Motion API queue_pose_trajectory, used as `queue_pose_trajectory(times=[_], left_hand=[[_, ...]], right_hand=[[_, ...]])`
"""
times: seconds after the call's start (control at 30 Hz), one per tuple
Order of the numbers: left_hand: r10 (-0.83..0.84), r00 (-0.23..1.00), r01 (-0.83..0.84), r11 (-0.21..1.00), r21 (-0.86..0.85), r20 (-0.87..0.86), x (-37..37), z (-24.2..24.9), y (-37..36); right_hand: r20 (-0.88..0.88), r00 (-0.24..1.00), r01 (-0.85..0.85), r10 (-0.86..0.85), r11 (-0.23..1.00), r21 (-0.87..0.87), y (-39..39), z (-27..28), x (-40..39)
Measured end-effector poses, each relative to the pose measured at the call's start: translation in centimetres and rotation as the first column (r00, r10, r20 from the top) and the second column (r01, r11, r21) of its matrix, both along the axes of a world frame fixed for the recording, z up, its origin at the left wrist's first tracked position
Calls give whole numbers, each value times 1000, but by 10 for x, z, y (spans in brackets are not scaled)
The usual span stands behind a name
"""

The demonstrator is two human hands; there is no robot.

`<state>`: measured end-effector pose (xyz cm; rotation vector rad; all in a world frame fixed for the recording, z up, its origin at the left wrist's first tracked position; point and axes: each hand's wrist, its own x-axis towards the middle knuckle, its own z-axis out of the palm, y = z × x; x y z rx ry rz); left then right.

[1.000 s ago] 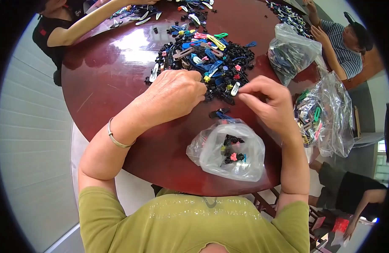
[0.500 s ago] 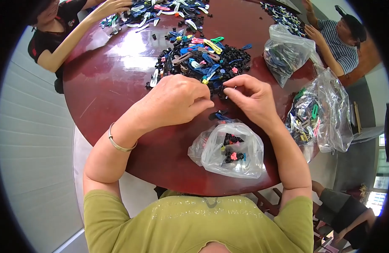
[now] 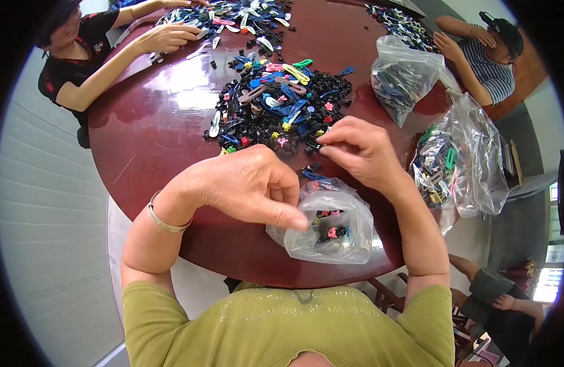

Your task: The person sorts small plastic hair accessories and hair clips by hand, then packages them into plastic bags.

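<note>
My left hand point(image 3: 248, 186) hovers beside and partly over the mouth of a clear plastic bag point(image 3: 359, 251). Its thumb stands apart from the curled fingers, and nothing shows between them. Inside the bag lie small black claw clips, one with a pink flower point(image 3: 334, 232). At the near right edge of a mixed pile of hair clips point(image 3: 251, 119), my right hand point(image 3: 362, 153) pinches a small black hair clip point(image 3: 318, 145). A few dark blue snap clips point(image 3: 312, 174) lie between the pile and the bag.
Two filled plastic bags, one upright point(image 3: 410, 67) and one slumped point(image 3: 471, 165), stand on the right of the round red table point(image 3: 153, 147). More clip piles lie at the far left point(image 3: 251, 18) and far right point(image 3: 404, 27), with a person at each. Another person sits lower right.
My left hand has moved down from the pile to the bag, its thumb now apart from the fingers. My right hand stays by the pile, slightly lower.
</note>
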<state>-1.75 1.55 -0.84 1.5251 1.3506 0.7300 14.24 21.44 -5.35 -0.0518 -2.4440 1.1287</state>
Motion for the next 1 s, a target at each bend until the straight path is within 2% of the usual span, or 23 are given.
queue_pose_trajectory(times=[0.03,0.13,0.17,0.23,0.33,0.37,0.43,0.47,0.5,0.57,0.6,0.63,0.7,0.73,0.77,0.8,0.83,0.9,0.97,1.0], left_hand=[[-21,999,21,1000,-5,37,1,2,-1],[12,996,-2,994,112,-86,7,-7,-3],[32,993,-15,988,151,-111,8,-10,-2],[21,994,-9,995,99,-112,9,-2,0],[1,996,6,997,80,-88,5,3,-1],[-6,997,12,997,83,-75,2,4,-2],[109,994,-108,980,166,3,-4,3,-5],[193,978,-165,944,285,-75,-11,-1,-4],[352,935,-342,925,164,-36,-13,3,-3],[510,848,-448,834,322,-141,-24,-11,5],[521,834,-454,836,309,-184,-27,-15,8],[506,821,-382,831,404,-265,-29,-21,9],[482,763,-198,808,554,-431,-30,-32,11],[458,760,-217,848,483,-462,-26,-32,10],[474,717,-202,843,498,-511,-22,-35,11],[488,673,-184,838,513,-556,-18,-39,12],[502,627,-163,832,530,-596,-15,-40,14],[497,622,-168,840,517,-606,-12,-41,18],[506,622,-158,829,537,-597,-12,-47,21],[505,624,-158,829,536,-596,-12,-48,21]], right_hand=[[19,1000,-10,9,999,40,-2,-6,-3],[-36,999,4,12,916,400,-8,-15,-11],[-30,999,1,13,911,413,-8,-15,-11],[-16,1000,-12,21,898,440,-7,-14,-11],[-38,999,-14,20,990,142,-4,-8,-10],[45,999,21,-20,999,-24,-4,1,-6],[6,998,55,-58,901,-430,-7,16,1],[-17,999,23,-36,870,-492,-10,32,7],[-84,996,-67,32,882,-466,-10,42,14],[-153,954,-296,258,889,-349,-12,56,27],[-76,942,-332,326,884,-328,-16,67,32],[-1,921,-370,389,876,-310,-19,74,36],[2,968,-243,249,946,-216,-25,69,30],[-24,988,-151,149,973,-175,-23,56,24],[-54,997,-53,46,989,-136,-18,42,18],[-136,991,-18,17,1000,-8,-6,22,6],[-52,998,33,-33,999,-5,0,11,2],[41,998,47,-46,999,-22,0,-4,-5],[37,999,-35,33,997,70,-9,-8,-11],[-5,998,-57,59,980,190,-11,-13,-14]])
